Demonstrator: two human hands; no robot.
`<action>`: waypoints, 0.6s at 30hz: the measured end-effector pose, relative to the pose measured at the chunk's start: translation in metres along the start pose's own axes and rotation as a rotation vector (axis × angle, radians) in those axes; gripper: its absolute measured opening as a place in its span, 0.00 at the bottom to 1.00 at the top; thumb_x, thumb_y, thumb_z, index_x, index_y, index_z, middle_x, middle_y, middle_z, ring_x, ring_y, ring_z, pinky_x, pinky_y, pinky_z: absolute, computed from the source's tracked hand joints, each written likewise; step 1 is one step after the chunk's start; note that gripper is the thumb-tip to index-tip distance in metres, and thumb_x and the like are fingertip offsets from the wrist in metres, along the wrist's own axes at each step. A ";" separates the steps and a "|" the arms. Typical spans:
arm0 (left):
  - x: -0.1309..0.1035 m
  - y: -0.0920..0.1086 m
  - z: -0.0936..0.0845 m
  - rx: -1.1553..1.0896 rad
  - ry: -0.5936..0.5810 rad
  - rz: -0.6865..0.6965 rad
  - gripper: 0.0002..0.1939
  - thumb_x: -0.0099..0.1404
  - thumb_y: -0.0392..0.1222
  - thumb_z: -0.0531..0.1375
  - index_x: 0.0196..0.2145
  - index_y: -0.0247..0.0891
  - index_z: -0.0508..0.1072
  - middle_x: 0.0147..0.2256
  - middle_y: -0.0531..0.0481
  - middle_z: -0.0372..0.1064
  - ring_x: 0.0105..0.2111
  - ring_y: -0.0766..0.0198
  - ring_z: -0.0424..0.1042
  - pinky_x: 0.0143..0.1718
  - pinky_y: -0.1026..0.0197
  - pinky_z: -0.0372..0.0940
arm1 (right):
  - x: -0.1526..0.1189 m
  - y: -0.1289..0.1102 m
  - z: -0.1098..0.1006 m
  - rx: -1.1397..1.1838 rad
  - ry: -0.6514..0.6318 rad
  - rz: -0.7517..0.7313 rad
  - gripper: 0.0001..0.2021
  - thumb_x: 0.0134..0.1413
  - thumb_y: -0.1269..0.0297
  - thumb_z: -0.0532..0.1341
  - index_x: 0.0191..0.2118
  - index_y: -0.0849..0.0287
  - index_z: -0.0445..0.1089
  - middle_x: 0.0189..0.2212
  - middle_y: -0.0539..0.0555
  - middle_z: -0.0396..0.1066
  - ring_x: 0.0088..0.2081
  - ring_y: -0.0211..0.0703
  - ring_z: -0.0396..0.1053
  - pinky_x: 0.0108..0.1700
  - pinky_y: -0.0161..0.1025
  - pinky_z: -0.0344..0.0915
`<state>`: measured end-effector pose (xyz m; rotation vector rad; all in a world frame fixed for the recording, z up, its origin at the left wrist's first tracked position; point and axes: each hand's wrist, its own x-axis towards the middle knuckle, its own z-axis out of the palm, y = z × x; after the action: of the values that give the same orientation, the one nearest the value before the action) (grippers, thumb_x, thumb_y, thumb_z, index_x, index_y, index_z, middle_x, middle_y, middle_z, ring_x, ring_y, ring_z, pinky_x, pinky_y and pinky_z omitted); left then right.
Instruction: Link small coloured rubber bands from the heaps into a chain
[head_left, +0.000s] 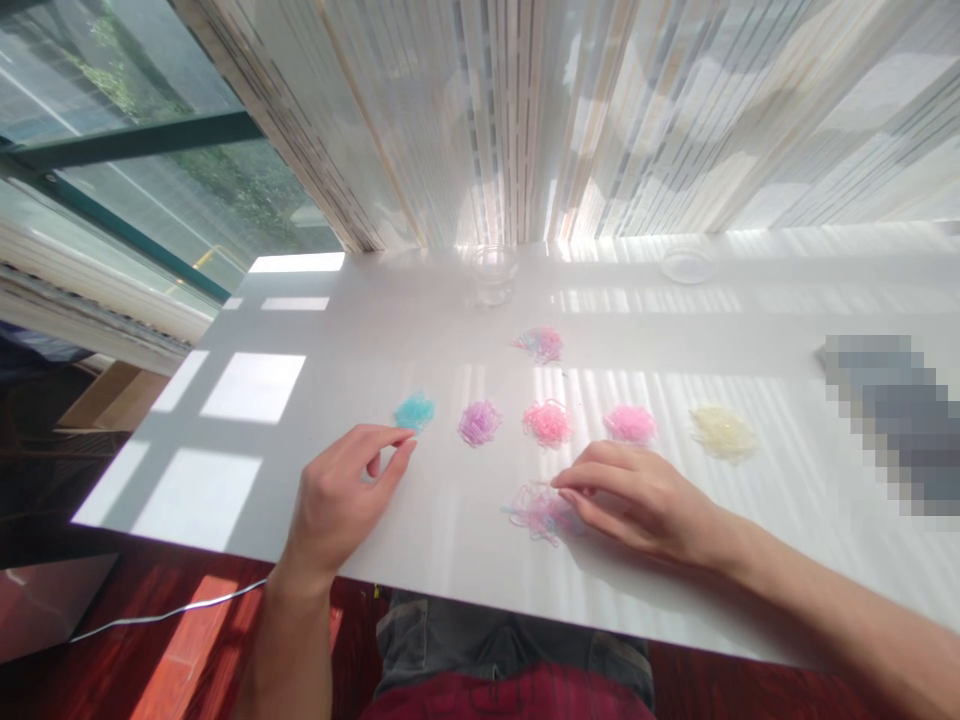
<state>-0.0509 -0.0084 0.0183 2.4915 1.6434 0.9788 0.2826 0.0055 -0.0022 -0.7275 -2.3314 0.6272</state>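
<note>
A pale band (541,484) lay at the fingertips of the right hand (641,500), which seemed to pinch it just above the mixed pile (536,514); the left hand (337,500) had thumb and forefinger pressed together just beside the teal pile (414,411), though whether they held anything I could not tell; a slack pinch could have dropped the band among its look-alikes, and the right hand, low beside the mixed pile, could have dragged strands loose; the purple pile (480,424), coral pile (547,423), pink pile (630,424) and yellow pile (722,432) sat apart in a row, unwalled, so a brushing wrist could have blended them; beyond, the bench (375,340) bore a far pile (543,345) and a clear cup (493,276).
</note>
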 end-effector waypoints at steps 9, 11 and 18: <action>-0.006 0.069 0.036 -0.284 -0.318 0.140 0.09 0.72 0.40 0.63 0.49 0.41 0.77 0.40 0.47 0.77 0.38 0.59 0.76 0.41 0.56 0.72 | 0.003 -0.003 -0.004 0.030 -0.084 0.011 0.08 0.66 0.70 0.56 0.43 0.61 0.74 0.31 0.54 0.73 0.30 0.40 0.69 0.31 0.38 0.66; -0.005 0.072 0.042 -0.276 -0.314 0.139 0.08 0.72 0.40 0.62 0.47 0.42 0.77 0.40 0.48 0.77 0.37 0.60 0.76 0.40 0.56 0.71 | 0.003 -0.004 -0.003 0.044 -0.130 0.025 0.08 0.66 0.69 0.58 0.44 0.61 0.74 0.32 0.55 0.74 0.31 0.40 0.70 0.32 0.38 0.66; -0.006 0.074 0.050 -0.290 -0.272 0.131 0.04 0.72 0.36 0.62 0.42 0.41 0.77 0.36 0.50 0.75 0.35 0.61 0.74 0.38 0.57 0.68 | 0.002 -0.005 -0.001 0.040 -0.136 0.037 0.07 0.67 0.66 0.60 0.44 0.61 0.75 0.33 0.55 0.74 0.32 0.40 0.70 0.34 0.39 0.66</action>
<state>0.0333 -0.0308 -0.0007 2.4271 1.1837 0.7777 0.2805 0.0035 0.0022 -0.7315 -2.4261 0.7581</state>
